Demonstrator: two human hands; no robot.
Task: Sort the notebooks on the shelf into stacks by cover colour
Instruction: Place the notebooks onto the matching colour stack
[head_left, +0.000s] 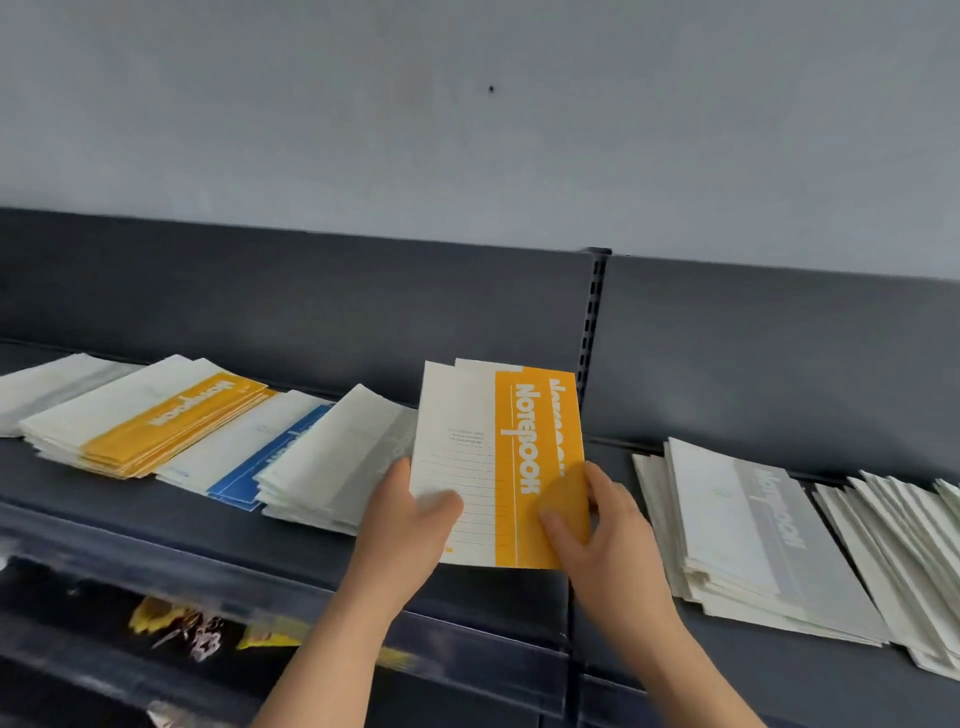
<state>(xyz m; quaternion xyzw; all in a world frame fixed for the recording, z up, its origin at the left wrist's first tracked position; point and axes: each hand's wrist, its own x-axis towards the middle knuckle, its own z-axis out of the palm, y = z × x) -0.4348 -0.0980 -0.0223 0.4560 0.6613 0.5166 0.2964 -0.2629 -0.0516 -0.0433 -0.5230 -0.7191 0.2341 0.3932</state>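
both hands hold a small bundle of orange-banded notebooks (498, 462) upright at the centre of the frame, lifted clear of the dark shelf (519, 603). at least two are in the bundle: a second orange band and white edge show behind the front cover, offset toward the upper right. the left hand (410, 525) is closed on the lower left edge, thumb across the white ruled part of the cover, fingers hidden behind. the right hand (597, 525) is closed on the lower right corner, thumb pressed flat on the orange band.

on the shelf, the orange stack (140, 421) lies at the left of the frame, fanned and uneven. just right of it is a blue-banded notebook (260, 457), partly overlapped by a pale stack (337, 457) that lies next to the held bundle. a grey-banded stack (753, 535) sits at the right of the frame, with more loose pale notebooks (909, 561) beyond it. a further pale stack (47, 384) shows at the far left.

handling judgement: these are thin, light, soft-cover booklets. they will bend if gripped at one corner, and smooth covers are likely to slide against each other, as the offset in the bundle suggests. best held along the long edges or near the spine, thumb on top and fingers beneath, then squared up before being laid on the orange stack.
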